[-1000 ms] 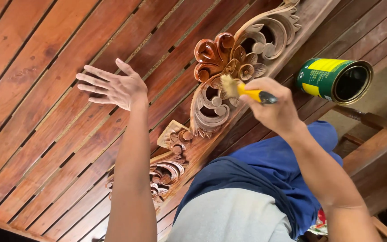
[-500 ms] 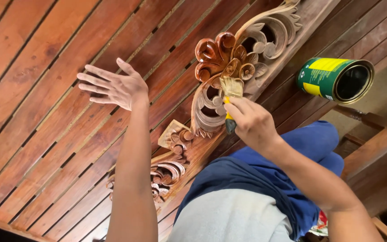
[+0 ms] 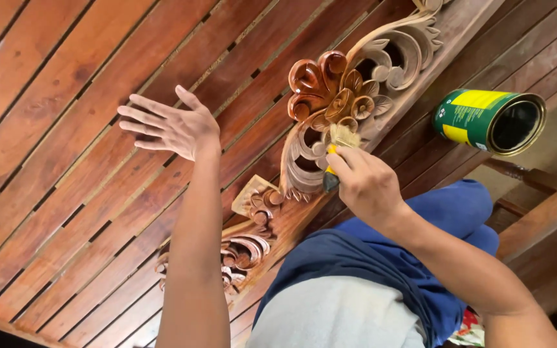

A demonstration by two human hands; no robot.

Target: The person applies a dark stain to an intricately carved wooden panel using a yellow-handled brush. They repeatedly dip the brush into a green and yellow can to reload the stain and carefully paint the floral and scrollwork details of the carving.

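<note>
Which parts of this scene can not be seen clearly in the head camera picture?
- Brush handle: mostly hidden inside the right hand.
- Can contents: the opening is dark, so the level cannot be told.
- Carving: its top is cut by the upper edge, its lower part is partly behind the left arm.
- Left hand palm: turned away toward the planks.

Slatted floor [image 3: 46, 129] of reddish-brown wooden boards, laid with narrow dark gaps between them, ran diagonally across most of the view. One open tin can [image 3: 490, 121], green with a yellow band, lay on its side on the boards at upper right, its dark mouth facing right. A plain wooden frame piece [image 3: 543, 238] stood at lower right. Blue trousers [image 3: 407, 258] and a pale grey shirt [image 3: 336, 319] filled the lower middle. A scrap of patterned red cloth [image 3: 469, 332] showed at the bottom edge.
</note>
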